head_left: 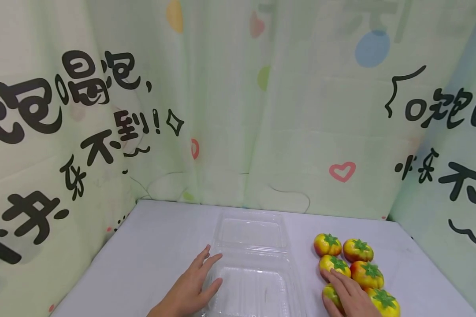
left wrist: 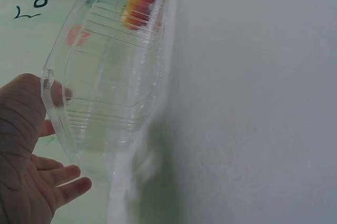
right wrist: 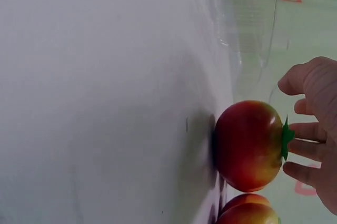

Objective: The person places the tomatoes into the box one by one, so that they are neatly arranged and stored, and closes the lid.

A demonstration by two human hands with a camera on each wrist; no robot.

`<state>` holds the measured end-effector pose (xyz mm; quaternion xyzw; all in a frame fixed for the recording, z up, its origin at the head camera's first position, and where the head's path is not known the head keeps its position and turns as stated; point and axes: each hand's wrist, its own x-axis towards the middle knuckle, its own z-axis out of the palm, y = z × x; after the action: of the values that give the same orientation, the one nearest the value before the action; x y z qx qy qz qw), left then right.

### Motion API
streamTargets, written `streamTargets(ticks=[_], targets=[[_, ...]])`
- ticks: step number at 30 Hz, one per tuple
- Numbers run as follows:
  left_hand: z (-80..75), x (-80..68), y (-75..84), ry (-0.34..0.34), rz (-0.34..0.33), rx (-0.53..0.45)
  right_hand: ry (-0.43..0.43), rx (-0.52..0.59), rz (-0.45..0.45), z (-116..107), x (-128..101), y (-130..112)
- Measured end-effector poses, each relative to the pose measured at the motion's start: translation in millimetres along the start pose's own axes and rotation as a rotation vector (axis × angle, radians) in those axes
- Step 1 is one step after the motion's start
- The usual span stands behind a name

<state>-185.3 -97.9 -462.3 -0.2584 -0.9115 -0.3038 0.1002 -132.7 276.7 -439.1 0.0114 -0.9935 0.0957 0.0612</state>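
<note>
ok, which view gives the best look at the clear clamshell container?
Head view: the clear clamshell container lies open on the table, both halves showing, left hand at its left edge. The left wrist view shows one ribbed half close up, edge-on. The right wrist view catches only part of it beyond the tomato.

The surface (head_left: 150, 246) lies bare left of the open clear box (head_left: 254, 268), and a narrow bare strip runs between the box and the tomatoes (head_left: 353, 268). The tomatoes sit packed together, touching, blocking the near right. Printed curtains (head_left: 238, 132) close off the back and both sides. The left hand (head_left: 192, 286) rests against the box's left edge; the right hand (head_left: 351, 295) lies over the nearest tomatoes.
</note>
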Motion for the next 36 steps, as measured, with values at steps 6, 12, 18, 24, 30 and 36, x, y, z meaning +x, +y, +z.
streamTargets(ticks=[6,12,18,24,30,36], targets=[[0.5,3.1,-1.7,0.043,0.013,0.012,-0.029,-0.012,-0.026,7.2,3.4,12.9],[6.3,5.3,-4.9,0.061,-0.008,-0.062,-0.113,-0.001,-0.089,8.8,7.3,26.8],[10.5,7.7,-9.4,0.082,-0.015,-0.18,-0.213,0.046,-0.117,6.9,13.8,33.9],[12.0,8.5,-12.6,0.08,0.032,-0.227,-0.244,0.035,-0.141,6.9,18.5,38.2],[11.6,8.6,-14.4,0.078,0.04,-0.226,-0.245,0.033,-0.185,6.4,18.8,40.8],[10.6,9.7,-15.2,0.061,0.033,-0.228,-0.234,0.033,-0.204,3.3,17.1,35.8]])
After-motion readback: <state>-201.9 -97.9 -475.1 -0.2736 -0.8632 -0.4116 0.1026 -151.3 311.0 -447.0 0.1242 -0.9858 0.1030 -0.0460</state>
